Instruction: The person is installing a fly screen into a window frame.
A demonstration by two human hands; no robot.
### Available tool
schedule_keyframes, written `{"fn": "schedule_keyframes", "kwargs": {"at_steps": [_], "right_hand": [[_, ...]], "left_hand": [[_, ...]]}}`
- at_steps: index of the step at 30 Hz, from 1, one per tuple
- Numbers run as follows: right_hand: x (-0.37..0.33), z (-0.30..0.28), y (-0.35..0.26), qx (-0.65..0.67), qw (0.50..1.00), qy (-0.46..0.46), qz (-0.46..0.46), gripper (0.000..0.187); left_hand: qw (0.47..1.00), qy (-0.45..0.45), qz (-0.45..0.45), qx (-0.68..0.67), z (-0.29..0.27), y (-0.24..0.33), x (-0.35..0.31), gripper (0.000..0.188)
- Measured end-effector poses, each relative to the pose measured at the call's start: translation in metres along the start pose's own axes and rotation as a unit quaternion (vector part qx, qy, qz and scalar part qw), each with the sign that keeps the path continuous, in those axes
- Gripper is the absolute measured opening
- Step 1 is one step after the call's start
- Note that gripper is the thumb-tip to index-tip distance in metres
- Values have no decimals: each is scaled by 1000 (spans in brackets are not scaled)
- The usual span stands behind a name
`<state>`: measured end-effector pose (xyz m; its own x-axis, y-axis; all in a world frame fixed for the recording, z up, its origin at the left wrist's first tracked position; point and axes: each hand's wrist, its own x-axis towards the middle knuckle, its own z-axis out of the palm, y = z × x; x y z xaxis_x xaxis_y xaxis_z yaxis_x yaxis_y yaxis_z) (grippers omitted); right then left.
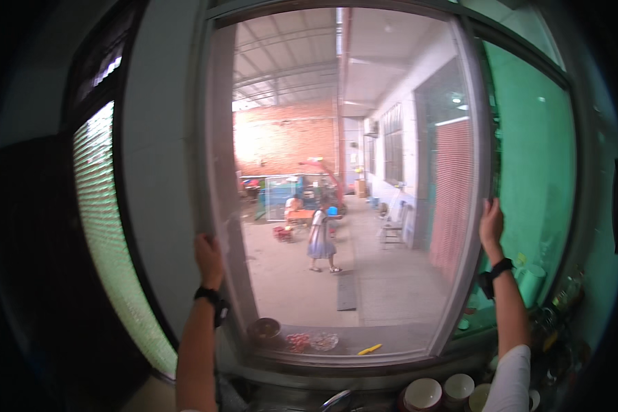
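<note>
1. The left hand [209,259] has its fingers clamped on the left edge of the window screen [343,185].
2. The right hand [491,226] grips its right edge, fingers closed.
3. The screen stands upright in the window opening, above bowls [423,394] on the counter.

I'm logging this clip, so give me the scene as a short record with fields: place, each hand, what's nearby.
place: indoors at a window, looking out on a covered yard
left hand: grips the left edge of the screen frame
right hand: grips the frame's right edge
wrists: a dark band on each
below window: bowls on the counter
outside: a person standing in the yard, a chair by the wall
</note>
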<state>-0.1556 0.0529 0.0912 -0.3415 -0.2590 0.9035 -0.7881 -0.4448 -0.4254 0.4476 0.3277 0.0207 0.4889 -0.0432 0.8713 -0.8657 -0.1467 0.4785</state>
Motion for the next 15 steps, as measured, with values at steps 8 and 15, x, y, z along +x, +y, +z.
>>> {"fn": "schedule_keyframes", "kwargs": {"at_steps": [8, 15], "right_hand": [[-3, 11, -5, -38, 994, 65, -82, 29], [51, 12, 47, -121, 988, -53, -80, 48]], "left_hand": [[997, 23, 68, 6, -11, -32, 7, 24], [994, -91, -4, 59, 33, -74, 47, 64]]}}
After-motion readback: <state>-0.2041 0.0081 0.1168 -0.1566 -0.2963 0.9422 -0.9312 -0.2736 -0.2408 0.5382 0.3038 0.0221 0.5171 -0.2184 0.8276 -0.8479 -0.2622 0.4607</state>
